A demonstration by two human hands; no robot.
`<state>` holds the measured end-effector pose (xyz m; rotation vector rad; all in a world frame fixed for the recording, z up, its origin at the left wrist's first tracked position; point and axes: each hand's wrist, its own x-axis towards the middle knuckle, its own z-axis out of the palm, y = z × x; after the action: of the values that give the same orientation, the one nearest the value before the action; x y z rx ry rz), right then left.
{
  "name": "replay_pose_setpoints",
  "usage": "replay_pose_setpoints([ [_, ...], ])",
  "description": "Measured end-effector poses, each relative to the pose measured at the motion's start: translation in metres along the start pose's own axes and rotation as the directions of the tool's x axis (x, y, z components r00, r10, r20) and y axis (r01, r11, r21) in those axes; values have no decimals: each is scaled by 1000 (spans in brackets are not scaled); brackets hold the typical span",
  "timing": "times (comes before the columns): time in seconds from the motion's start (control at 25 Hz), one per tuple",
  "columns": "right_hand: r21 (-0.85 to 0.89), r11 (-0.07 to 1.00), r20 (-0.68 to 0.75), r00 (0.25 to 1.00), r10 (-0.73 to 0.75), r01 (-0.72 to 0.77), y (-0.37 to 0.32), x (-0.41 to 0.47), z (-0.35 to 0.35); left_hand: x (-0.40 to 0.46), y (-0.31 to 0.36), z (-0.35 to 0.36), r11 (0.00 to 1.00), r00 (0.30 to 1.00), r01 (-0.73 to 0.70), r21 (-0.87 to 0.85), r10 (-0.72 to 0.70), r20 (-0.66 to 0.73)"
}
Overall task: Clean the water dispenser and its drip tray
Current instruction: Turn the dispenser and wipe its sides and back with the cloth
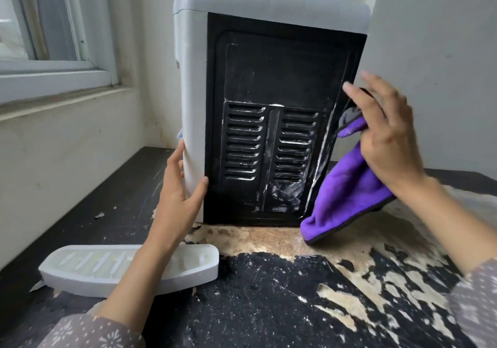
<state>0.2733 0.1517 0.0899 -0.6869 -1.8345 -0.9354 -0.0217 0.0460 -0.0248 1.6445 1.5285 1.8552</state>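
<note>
Water dispenser (269, 100) stands on table (269, 307), black rear panel facing; left hand (178, 194) steadies its corner, fingers straight; right hand (387, 137) grips purple cloth (347, 199) at the right edge; drip tray (129, 267) lies detached, front-left; rear wipe apparently in hand; next, press cloth across the vents.

Soft window (48, 24) daylight, right hand (387, 135) motion-blurred

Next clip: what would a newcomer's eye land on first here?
Probably the water dispenser at centre, turned so its black vented back panel faces the camera, smeared with white streaks. Next, the purple cloth held in the right hand at the panel's right edge, while the left hand holds the white corner. The drip tray lies detached on the peeling black tabletop, lower left.
</note>
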Motion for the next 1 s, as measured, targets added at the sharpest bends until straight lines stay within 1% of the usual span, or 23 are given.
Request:
replay_pose_setpoints([
  [0.04, 24, 1000, -40, 999, 14, -13, -3, -2, 6, 0, -1, 1, 1000, 1000, -15, 23, 15, 6],
  [0.12, 51, 999, -56, 998, 2, 1, -8, -10, 17, 0, -2, 4, 993, 999, -46, 110, 45, 6],
  [0.2, 136, 990, -20, 999, 25, -22, -10, -23, 26, -2, -1, 8, 966, 996, -86, 244, 90, -6],
  [0.28, 232, 970, 22, 997, 72, -75, -10, -37, 31, -2, -1, 11, 942, 991, -119, 314, 132, -21],
  [0.32, 285, 951, 32, 993, 115, -119, -10, -43, 33, -3, -2, 11, 941, 991, -118, 316, 134, -29],
  [0.36, 349, 917, 39, 981, 190, -191, -12, -43, 32, -2, -2, 10, 946, 991, -112, 305, 128, -31],
  [0.44, 477, 806, 58, 927, 369, -351, -19, -28, 25, -2, -1, 10, 961, 996, -83, 262, 92, -20],
  [0.48, 509, 773, 39, 908, 418, -378, -22, -15, 19, -1, -2, 10, 967, 997, -70, 243, 75, -9],
  [0.52, 523, 771, -10, 901, 433, -364, -24, 0, 14, -1, -2, 9, 971, 998, -63, 232, 65, -4],
  [0.6, 530, 787, -77, 906, 416, -316, -23, 25, 5, -2, -2, 9, 973, 999, -52, 223, 54, 0],
  [0.64, 524, 785, -49, 909, 414, -330, -21, 36, 0, -2, -2, 9, 975, 999, -47, 219, 47, 2],
  [0.72, 469, 779, 108, 902, 418, -417, -16, 50, -4, -2, -1, 9, 977, 999, -33, 212, 32, 6],
  [0.76, 440, 788, 153, 900, 407, -431, -12, 55, -5, -3, 1, 9, 978, 1000, -30, 208, 29, 8],
  [0.8, 435, 803, 147, 912, 382, -407, -9, 59, -6, -3, 1, 9, 978, 1000, -28, 207, 27, 9],
  [0.92, 436, 881, -24, 976, 216, -184, -3, 70, -11, -4, 3, 9, 979, 1000, -18, 203, 17, 3],
  [1.0, 383, 919, -65, 990, 128, -93, 0, 72, -12, -4, 4, 9, 980, 1000, -11, 198, 12, -2],
])
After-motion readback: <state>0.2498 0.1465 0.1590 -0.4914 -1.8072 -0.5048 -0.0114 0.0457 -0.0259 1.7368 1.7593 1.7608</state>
